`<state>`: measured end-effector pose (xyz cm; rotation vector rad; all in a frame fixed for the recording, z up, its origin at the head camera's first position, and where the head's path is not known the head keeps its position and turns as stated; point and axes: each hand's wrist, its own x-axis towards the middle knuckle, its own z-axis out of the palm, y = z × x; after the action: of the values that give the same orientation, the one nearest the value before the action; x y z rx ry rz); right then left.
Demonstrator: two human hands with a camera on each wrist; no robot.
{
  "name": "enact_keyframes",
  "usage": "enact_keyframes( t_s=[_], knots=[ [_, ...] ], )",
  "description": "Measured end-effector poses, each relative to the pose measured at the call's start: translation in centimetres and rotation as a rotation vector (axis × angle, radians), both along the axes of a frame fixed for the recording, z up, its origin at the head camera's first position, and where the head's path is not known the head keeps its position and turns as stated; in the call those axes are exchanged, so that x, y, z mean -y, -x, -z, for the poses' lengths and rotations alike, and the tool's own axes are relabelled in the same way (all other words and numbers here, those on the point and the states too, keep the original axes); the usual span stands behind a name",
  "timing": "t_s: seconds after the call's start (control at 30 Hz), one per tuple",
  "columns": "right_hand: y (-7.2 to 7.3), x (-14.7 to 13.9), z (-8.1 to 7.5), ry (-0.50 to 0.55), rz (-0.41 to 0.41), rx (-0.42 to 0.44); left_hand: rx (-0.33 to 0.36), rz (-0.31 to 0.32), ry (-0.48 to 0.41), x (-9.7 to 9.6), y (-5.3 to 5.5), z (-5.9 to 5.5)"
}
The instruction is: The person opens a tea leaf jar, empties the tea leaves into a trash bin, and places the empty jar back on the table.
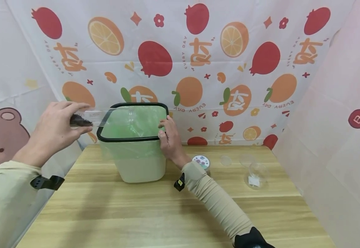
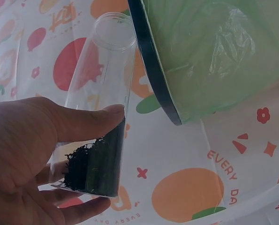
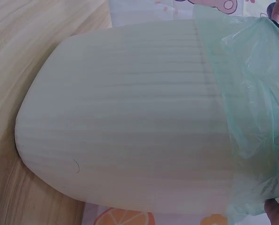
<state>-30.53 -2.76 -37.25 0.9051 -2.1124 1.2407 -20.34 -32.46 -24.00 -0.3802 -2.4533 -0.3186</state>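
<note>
My left hand (image 1: 57, 125) grips a clear plastic tube (image 2: 104, 70) with dark, stringy bits (image 2: 94, 164) gathered at the end nearest my palm. In the head view the tube lies almost level, its far end over the left rim of a pale trash bin (image 1: 141, 168). A thin green bag (image 2: 223, 51) lines the bin and folds down over its outside, under a black rim ring (image 1: 130, 139). The bin stands upright on the wooden table. On its right side, my right hand (image 1: 170, 139) holds the rim, thumb outside; some fingertips are hidden.
Right of the bin stand a small round tin (image 1: 201, 161) with a patterned lid and a clear round container (image 1: 255, 176) with a white piece in it. Clear discs (image 1: 225, 160) lie nearby on the wooden table (image 1: 155, 213). A fruit-printed cloth (image 1: 211, 75) hangs behind.
</note>
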Motion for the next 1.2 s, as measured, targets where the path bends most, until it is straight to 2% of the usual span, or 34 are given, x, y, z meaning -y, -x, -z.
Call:
enact_keyframes(
  t_s=[0.27, 0.73, 1.2],
  knots=[
    [-0.2, 0.1, 0.0, -0.001, -0.001, 0.025, 0.014, -0.007, 0.026, -0.3, 0.3, -0.1],
    [-0.2, -0.1, 0.1, -0.010, 0.012, 0.036, 0.006, 0.039, 0.026, -1.1, 1.0, -0.3],
    [0.0, 0.0, 0.2, 0.000, 0.010, 0.031, 0.049, 0.023, 0.031, -1.4, 1.3, 0.0]
  ],
)
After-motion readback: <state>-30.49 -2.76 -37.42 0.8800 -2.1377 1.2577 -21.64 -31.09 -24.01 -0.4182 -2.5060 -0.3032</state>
